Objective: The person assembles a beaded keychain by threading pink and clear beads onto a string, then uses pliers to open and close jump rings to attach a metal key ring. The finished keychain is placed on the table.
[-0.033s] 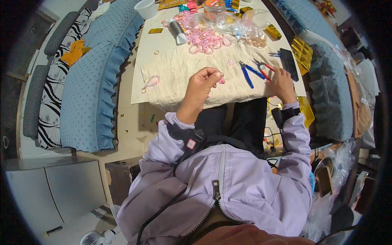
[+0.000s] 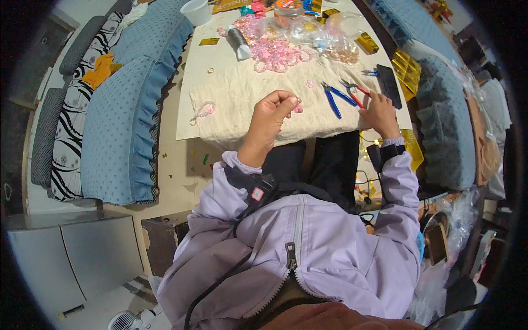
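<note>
My left hand (image 2: 270, 117) is closed in a pinch above the cloth's near edge. At its fingertips shows a small pink beaded piece (image 2: 298, 109), mostly covered by the fingers. My right hand (image 2: 380, 114) has its fingers on the handles of red-handled pliers (image 2: 360, 93), which lie on the cream cloth (image 2: 242, 110), jaws pointing away. Just left of them lie blue-handled pliers (image 2: 334, 100), spread apart. A pink flower-shaped bead piece (image 2: 309, 84) rests between my left hand and these pliers. A pink bead bracelet (image 2: 205, 109) is at the cloth's left side.
Farther back lie a heap of pink bead strings (image 2: 275, 54), a grey spool (image 2: 239, 44), clear plastic bags (image 2: 330, 34) and a white tub (image 2: 196, 12). At the right edge are a black phone (image 2: 389, 87) and a small blue-handled tool (image 2: 370, 73). Blue-covered sofas (image 2: 118, 126) flank the table.
</note>
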Demonstrator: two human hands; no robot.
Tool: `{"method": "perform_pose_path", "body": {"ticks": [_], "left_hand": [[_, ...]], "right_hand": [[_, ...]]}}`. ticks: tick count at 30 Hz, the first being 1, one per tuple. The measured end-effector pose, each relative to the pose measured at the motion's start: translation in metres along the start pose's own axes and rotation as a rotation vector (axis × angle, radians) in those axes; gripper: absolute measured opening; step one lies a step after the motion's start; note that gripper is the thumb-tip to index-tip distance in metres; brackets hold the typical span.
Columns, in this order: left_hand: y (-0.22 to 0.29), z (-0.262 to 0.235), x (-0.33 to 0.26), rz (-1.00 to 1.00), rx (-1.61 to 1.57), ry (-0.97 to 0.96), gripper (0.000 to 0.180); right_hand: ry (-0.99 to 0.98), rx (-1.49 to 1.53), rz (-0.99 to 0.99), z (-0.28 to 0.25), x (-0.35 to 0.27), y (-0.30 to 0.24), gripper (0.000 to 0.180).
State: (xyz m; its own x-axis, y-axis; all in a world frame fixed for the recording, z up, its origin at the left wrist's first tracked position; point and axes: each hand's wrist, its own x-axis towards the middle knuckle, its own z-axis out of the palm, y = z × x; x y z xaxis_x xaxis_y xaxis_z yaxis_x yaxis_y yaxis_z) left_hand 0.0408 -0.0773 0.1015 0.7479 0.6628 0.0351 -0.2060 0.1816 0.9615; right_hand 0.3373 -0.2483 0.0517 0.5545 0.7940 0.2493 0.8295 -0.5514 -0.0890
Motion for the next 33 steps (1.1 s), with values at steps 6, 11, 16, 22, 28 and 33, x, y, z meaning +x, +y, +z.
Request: {"method": "perform_pose_path", "body": {"ticks": [6,11,16,22,28,33], "left_hand": [[-0.002,0.001,0.0,0.045,-0.002,-0.014,0.016],[-0.003,0.003,-0.001,0.206,0.032,0.013,0.018],[0.01,0.003,-0.009,0.141,0.133,0.043,0.019],[0.014,0.003,-0.01,0.169,0.212,0.034,0.019],[0.003,-0.007,-0.003,0.025,-0.08,-0.013,0.02],[-0.006,-0.016,0.001,-0.162,-0.391,-0.09,0.021]], "right_hand": [[-0.106,0.021,-0.103,0.014,0.019,0.031,0.064],[-0.052,0.011,-0.155,0.018,0.024,0.026,0.061],[-0.033,0.004,-0.203,0.019,0.023,0.026,0.054],[0.001,0.192,-0.169,0.023,0.023,0.033,0.048],[-0.041,0.773,0.088,0.018,0.021,0.029,0.053],[-0.066,1.001,0.073,0.002,0.014,0.018,0.052]]}}
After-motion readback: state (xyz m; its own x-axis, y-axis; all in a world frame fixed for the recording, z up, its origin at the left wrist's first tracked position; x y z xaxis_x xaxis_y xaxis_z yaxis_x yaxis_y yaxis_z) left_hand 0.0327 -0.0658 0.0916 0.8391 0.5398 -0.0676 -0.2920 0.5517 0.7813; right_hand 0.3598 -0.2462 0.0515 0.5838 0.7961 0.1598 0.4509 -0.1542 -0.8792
